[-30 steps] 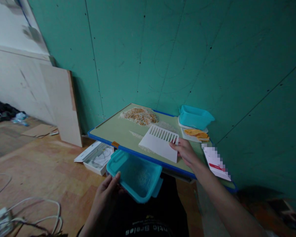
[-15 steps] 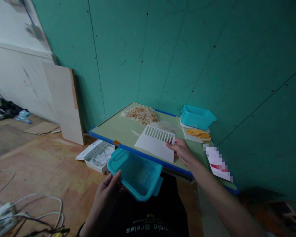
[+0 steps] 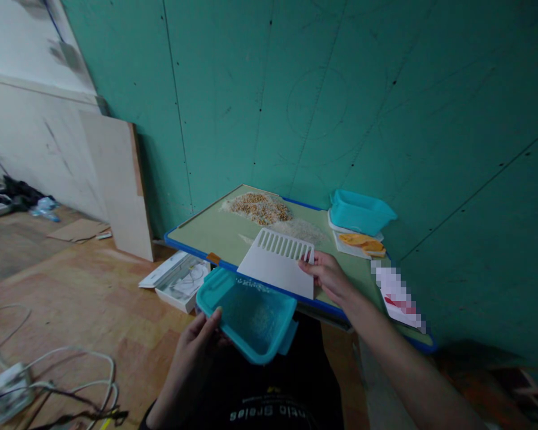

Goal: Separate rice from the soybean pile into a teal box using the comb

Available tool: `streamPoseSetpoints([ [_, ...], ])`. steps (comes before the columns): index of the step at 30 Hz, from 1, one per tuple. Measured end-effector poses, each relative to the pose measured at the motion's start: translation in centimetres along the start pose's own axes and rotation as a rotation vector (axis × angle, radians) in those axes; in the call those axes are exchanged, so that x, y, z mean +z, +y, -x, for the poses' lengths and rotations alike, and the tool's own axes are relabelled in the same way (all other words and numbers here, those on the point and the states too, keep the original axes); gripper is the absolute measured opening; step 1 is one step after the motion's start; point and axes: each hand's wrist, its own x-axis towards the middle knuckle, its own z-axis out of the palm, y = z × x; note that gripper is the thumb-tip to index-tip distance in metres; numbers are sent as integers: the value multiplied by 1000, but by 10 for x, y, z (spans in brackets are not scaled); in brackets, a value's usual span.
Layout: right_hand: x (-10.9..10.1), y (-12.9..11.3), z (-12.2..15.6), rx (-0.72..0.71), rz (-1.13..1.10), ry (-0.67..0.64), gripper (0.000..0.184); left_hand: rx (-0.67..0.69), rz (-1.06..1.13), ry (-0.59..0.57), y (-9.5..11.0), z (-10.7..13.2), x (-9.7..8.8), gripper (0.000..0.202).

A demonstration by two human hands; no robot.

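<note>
**At the table's near edge: scraper, tub, loose grain**

Below the blue rim of the table, my left hand grips 1 turquoise tub by its near wall, held under the edge with some white grains already in it. My right hand pinches 1 white slotted scraper at its right corner; its lower edge overhangs the rim above the tub.

Risks, as I judge them:
- Tub tilts or sits off-line: grains fall to the floor.
- Scraper held by 1 corner: it may twist and scatter grains sideways.

Count:
- 2 turquoise tubs; the second rests at the far right.
- 1 pile of brown grain.
- 1 patch of white grain.
- 1 scraper.
</note>
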Motion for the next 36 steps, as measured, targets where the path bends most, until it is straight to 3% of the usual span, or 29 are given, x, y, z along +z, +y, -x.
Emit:
streamPoseSetpoints([
  [4,-7,-6,2,-28,-21,43,42,11,-28,-38,3,2,-1,37],
  [11,-62,-14,-2,-153,77,343,48,0,-41,-34,4,1,-3,36],
  [15,-79,-8,0,-178,126,397,49,37,-28,-21,0,-1,-7,37],
  [20,-65,-1,-6,-133,125,351,45,12,-42,-50,6,2,-7,37],
  [36,0,1,-51,-90,153,140,38,19,-53,8,20,4,-5,41],
])
